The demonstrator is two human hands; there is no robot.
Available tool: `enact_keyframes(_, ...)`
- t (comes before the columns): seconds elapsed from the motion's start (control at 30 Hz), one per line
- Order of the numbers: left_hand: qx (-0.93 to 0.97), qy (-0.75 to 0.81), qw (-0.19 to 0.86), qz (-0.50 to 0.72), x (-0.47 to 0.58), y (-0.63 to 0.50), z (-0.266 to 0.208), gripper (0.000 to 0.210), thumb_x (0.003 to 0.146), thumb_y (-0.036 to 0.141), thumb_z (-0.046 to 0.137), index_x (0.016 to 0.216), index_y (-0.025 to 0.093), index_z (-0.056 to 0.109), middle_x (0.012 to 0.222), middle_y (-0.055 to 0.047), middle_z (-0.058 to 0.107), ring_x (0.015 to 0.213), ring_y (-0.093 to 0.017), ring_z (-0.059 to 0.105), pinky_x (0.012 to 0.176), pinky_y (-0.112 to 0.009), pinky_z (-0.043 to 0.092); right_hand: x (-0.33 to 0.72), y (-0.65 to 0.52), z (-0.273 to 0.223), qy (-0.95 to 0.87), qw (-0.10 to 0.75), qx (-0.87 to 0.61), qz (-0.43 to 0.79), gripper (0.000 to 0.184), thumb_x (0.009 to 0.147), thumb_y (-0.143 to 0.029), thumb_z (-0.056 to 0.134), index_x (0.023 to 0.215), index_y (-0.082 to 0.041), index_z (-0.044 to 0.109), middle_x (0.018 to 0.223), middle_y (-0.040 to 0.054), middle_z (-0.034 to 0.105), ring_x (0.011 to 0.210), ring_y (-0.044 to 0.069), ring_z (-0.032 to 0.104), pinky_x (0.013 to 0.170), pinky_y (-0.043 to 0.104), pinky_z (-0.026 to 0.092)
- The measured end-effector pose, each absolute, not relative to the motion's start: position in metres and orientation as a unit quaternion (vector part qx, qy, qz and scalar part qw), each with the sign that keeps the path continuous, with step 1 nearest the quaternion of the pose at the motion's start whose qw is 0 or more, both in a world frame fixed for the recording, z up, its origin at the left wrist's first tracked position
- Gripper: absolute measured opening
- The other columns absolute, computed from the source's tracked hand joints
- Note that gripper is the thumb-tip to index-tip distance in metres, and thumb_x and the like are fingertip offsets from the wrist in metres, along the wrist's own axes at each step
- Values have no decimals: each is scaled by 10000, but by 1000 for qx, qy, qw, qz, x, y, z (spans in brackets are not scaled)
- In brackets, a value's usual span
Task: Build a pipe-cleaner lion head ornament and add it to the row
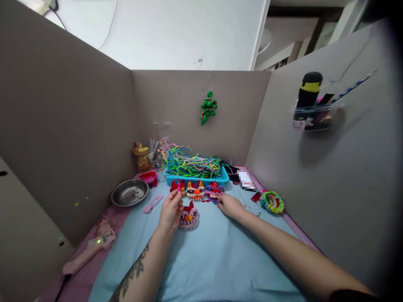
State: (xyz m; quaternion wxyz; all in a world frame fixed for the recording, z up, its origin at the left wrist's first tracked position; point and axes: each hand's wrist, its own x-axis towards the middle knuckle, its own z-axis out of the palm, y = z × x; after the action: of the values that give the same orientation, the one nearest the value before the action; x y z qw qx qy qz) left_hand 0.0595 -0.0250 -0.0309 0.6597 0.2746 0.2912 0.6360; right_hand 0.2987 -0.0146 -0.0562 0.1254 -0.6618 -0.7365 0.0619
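Observation:
My left hand (171, 207) is closed in a pinch round a slim pink piece (179, 186) that points upward; its exact kind is too small to tell. Just under that hand lies a lilac pipe-cleaner animal face (189, 218) with an orange middle and red tips. My right hand (229, 205) rests on the cloth with its fingers curled together at the lower edge of a purple and red pipe-cleaner face (214, 191); what the fingertips hold is hidden. Between the hands sits a cream and orange face (195, 191), and a red one (174, 187) is partly behind my left hand.
A blue tray (197, 180) of tangled pipe cleaners stands at the back. On the left are a metal bowl (121, 195) with white bits, a pink clip (153, 203) and a pink glue gun (91, 253). A green-yellow ring (272, 202) lies right, below a wall-mounted holder (311, 113).

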Motion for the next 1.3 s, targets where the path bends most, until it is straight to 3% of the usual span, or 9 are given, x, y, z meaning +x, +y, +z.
enact_keyframes(0.17,312,321,648,617,62,-29,-30,376,562,260,788,859,145,589,779,-10,650,517,-47,514,418,-130,344,286,-24,-42,-751,189,-625,103,120,753,-153,495,637,-168,519,731,45,601,680,149,547,591,234,374)
enact_keyframes(0.3,374,319,641,590,67,-35,-30,360,573,278,785,835,151,573,745,-7,646,604,-93,586,541,-177,436,258,-48,-16,-682,426,-496,327,103,785,-224,464,688,-204,439,573,-37,524,528,116,520,487,213,413)
enact_keyframes(0.43,453,306,632,549,73,-40,-33,370,613,321,763,860,174,530,643,10,638,540,-108,583,562,-219,449,230,-67,-4,-623,511,-417,421,115,710,-224,571,696,-201,459,562,-60,508,475,94,495,431,205,435)
enact_keyframes(0.7,513,301,609,524,76,-42,-34,292,599,301,768,783,156,593,728,-32,661,641,-136,606,625,-241,458,222,-66,-23,-572,528,-412,473,166,670,-294,641,741,-164,565,569,-38,543,473,93,506,405,205,424)
enact_keyframes(1.07,523,338,588,517,79,-44,-36,302,613,370,744,759,131,632,653,-25,645,586,-117,579,583,-217,437,223,-64,-33,-563,546,-426,452,147,678,-269,623,714,-176,515,543,-55,502,439,81,455,353,172,328)
enact_keyframes(1.3,507,322,602,526,80,-45,-34,297,589,325,767,748,151,588,654,-11,657,622,-131,610,603,-229,451,224,-64,-34,-556,563,-412,451,167,687,-267,616,782,-191,502,587,-53,506,469,86,462,375,176,317)
